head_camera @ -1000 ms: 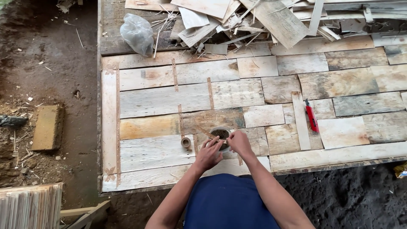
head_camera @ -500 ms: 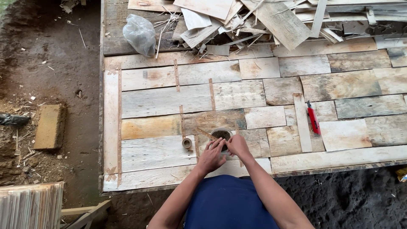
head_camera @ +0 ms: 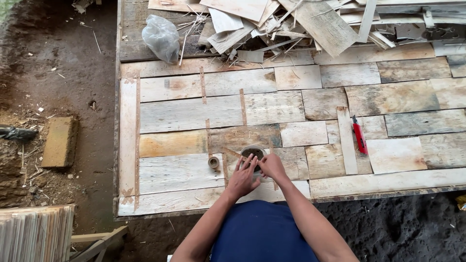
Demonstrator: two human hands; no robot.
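Both hands meet at a small round tin (head_camera: pixel 252 153) near the panel (head_camera: pixel 291 104) edge, left hand (head_camera: pixel 242 178) fingers spread flat beside it, right hand (head_camera: pixel 272 166) pinching at its rim, where a careless nudge could tip it

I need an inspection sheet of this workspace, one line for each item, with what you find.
Surface: panel of patched wooden boards, lying flat over the dirt.
Job's things: small round container with dark contents; small tape roll beside it on its left.
Clutter: red cutter beside a loose wood strip; heap of wood scraps and a clear plastic bag at the far edge.
Hands: left hand and right hand both at the container, fingers spread on its rim.
Cables: nothing seen.
Surroundings: bare soil, a brick, a stack of thin sheets.
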